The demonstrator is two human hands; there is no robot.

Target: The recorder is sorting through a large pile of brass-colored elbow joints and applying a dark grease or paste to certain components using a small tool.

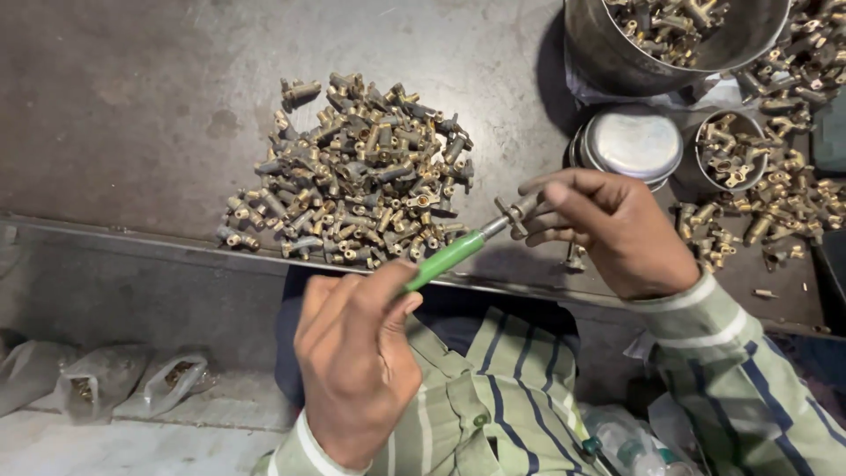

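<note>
Left hand is gripping the green screwdriver; right hand is pinching a small brass fitting, probably hard and slippery, best held by its body.

On the tabletop, the heap of fittings lies left of the lidded tin; a big pot stands behind the tin, a small cup right of it.

The left hand rose in a closed grip, thumb tucked against fingers. The right hand reached leftward over the bench's near edge, fingertips pinched together.
</note>
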